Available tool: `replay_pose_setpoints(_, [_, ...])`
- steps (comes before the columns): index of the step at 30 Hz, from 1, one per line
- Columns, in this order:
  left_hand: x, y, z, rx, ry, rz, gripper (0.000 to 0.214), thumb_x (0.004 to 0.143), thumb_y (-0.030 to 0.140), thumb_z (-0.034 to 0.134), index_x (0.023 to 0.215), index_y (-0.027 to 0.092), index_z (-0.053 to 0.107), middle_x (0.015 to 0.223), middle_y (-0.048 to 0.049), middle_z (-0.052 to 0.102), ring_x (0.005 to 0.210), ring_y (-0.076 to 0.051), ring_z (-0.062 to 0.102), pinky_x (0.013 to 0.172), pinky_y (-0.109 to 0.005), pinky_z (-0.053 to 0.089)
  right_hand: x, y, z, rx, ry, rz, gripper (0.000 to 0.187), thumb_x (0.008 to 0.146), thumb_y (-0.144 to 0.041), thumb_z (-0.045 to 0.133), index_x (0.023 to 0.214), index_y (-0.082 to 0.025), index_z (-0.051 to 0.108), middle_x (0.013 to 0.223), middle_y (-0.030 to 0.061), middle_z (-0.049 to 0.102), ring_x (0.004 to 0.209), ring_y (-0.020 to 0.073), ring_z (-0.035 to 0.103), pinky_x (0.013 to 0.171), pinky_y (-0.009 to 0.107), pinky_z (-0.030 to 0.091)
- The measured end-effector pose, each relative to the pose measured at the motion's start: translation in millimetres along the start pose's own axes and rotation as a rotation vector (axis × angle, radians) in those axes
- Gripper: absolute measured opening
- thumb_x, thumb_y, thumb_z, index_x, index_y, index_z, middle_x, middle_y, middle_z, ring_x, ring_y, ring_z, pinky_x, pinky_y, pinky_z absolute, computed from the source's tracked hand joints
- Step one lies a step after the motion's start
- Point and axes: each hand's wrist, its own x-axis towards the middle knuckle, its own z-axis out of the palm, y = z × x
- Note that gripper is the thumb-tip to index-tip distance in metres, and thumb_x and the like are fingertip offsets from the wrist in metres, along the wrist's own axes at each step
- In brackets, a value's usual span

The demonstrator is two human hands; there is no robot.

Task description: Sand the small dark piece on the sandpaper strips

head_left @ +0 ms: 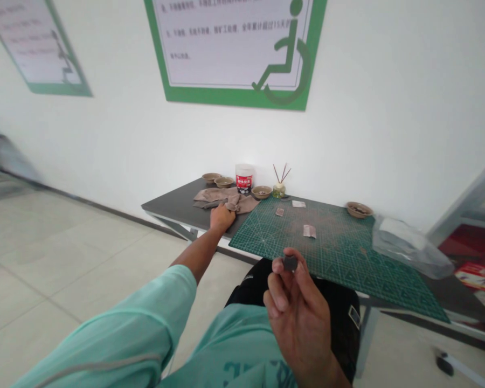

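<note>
My left hand reaches out to the left part of the table, its fingers closed on the near edge of a crumpled brown cloth. Part of those fingers is hidden behind the back of the hand. Close to my body, above my lap, my right hand is raised palm up. Between its thumb and fingertips it pinches a small dark grey block. Beyond it lies the green cutting mat, with a small pale packet, a white piece and a brownish piece on it.
Along the wall stand shallow bowls, a white tub with a red label and a reed diffuser. Another bowl and a clear plastic bag are at the right. The dark table's left corner juts over the floor.
</note>
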Motion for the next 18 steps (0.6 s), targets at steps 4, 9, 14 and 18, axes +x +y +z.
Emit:
replay_pose_setpoints(4, [0.9, -0.8, 0.6, -0.043, -0.013, -0.013, 0.037, 0.095, 0.039, 0.060, 0.124, 0.015, 0.059, 0.128, -0.0114, 0.059, 0.115, -0.026, 0.059, 0.099, -0.050, 0.050, -0.8, -1.3, 0.4, 0.009, 0.026, -0.006, 0.018, 0.091, -0.034, 0.067, 0.107, -0.027, 0.070, 0.091, 0.0004, 0.068, 0.052, 0.0045, 0.045, 0.048, 0.014, 0.042])
replay_pose_setpoints(9, [1.8, -0.5, 2.8, -0.134, -0.021, -0.046, 0.037, 0.095, 0.038, 0.061, 0.124, 0.015, 0.059, 0.129, -0.0115, 0.059, 0.116, -0.026, 0.059, 0.099, -0.050, 0.050, 0.7, -0.3, 0.1, 0.016, 0.040, 0.004, 0.019, 0.094, -0.036, 0.065, 0.110, -0.027, 0.069, 0.092, 0.0003, 0.067, 0.053, 0.0043, 0.045, 0.050, 0.015, 0.042])
replay_pose_setpoints(14, [4.2, -5.9, -3.3, -0.265, -0.017, -0.134, 0.035, 0.095, 0.038, 0.061, 0.122, 0.016, 0.060, 0.124, -0.0100, 0.062, 0.111, -0.024, 0.062, 0.094, -0.046, 0.053, 3.8, -15.4, -35.7, -0.021, 0.107, -0.047, 0.020, 0.093, -0.036, 0.066, 0.111, -0.026, 0.069, 0.092, 0.0001, 0.065, 0.057, 0.0049, 0.045, 0.051, 0.015, 0.043])
replay_pose_setpoints(18, [3.0, -19.4, -17.1, -0.352, 0.042, -0.290, 0.035, 0.095, 0.037, 0.062, 0.123, 0.016, 0.060, 0.123, -0.0099, 0.062, 0.110, -0.024, 0.063, 0.093, -0.045, 0.054, 4.4, -53.0, -101.7, -0.108, 0.259, -0.166, 0.024, 0.088, -0.035, 0.072, 0.110, -0.026, 0.069, 0.096, 0.0001, 0.066, 0.062, 0.0062, 0.049, 0.053, 0.016, 0.046])
